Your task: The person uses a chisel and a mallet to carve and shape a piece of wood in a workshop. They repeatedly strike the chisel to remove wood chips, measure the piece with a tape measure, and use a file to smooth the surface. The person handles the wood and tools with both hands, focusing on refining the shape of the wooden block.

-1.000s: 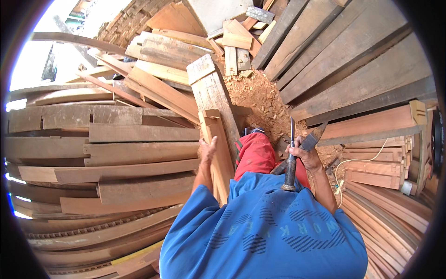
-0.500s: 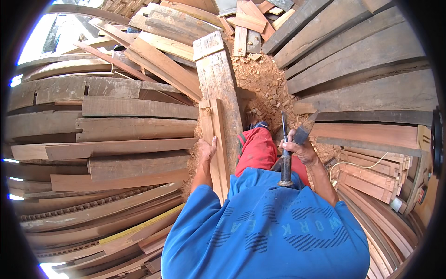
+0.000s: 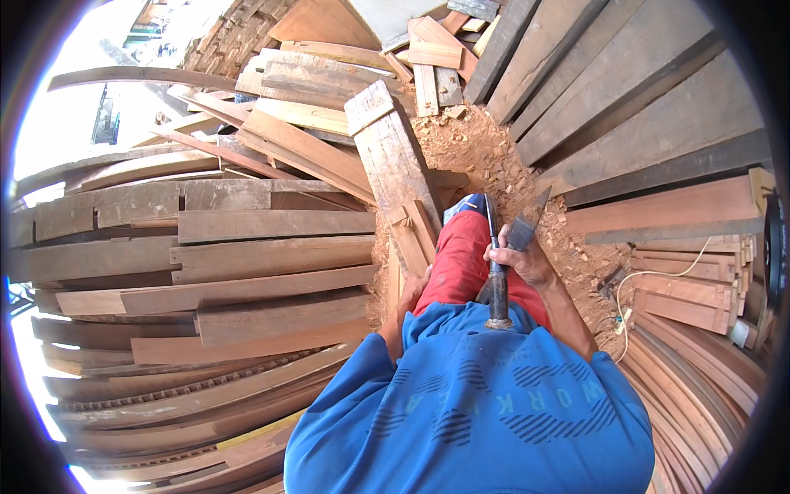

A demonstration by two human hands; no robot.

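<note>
Chisel (image 3: 496, 272) was gripped closed in right hand (image 3: 517, 262) at 3 o'clock of the plank (image 3: 401, 177). Left hand (image 3: 410, 290) rested on the small piece (image 3: 417, 235); grip couldn't be told. Piece is best pinned firmly, fingers kept off the edge.

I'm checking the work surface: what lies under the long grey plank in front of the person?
Under the grey plank show reddish sawdust and stacked boards. Its near end is covered by a smaller wood piece that the left hand touches; what supports it there is hidden.
</note>
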